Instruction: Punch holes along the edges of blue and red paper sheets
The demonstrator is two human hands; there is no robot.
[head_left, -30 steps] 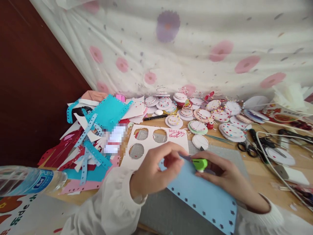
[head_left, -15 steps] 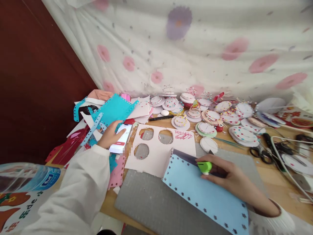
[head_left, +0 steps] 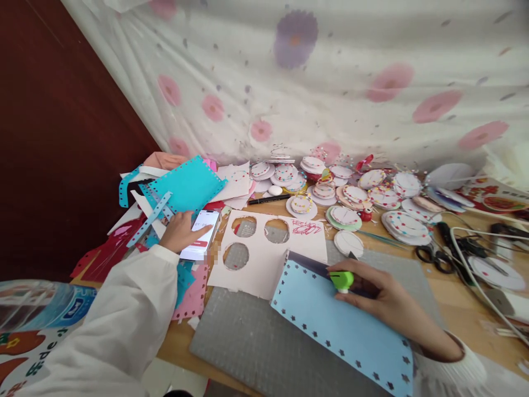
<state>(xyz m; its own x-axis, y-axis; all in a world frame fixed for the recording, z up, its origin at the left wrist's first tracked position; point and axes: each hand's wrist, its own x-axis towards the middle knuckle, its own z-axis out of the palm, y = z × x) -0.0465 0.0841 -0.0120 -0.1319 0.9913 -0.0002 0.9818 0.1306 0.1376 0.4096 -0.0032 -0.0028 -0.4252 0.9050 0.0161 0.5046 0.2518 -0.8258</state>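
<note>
My right hand grips a small green craft punch at the upper edge of a light blue sheet of paper. Flower-shaped holes run along the sheet's left, lower and right edges, with a few at the upper left. Fingers stretched, my left hand rests at a phone and reaches over its lit screen, which shows a timer. The blue sheet lies partly over a grey cutting mat and a white card with three round cut-outs.
Several stacked paper discs with beads line the back of the table. Scissors and cables lie at the right. Bright blue punched paper and red scraps are heaped at the left, near a water bottle.
The view has shifted slightly. My left hand's fingers have drawn back a little, uncovering more of the phone's timer. My right hand keeps the punch at the same spot on the sheet.
</note>
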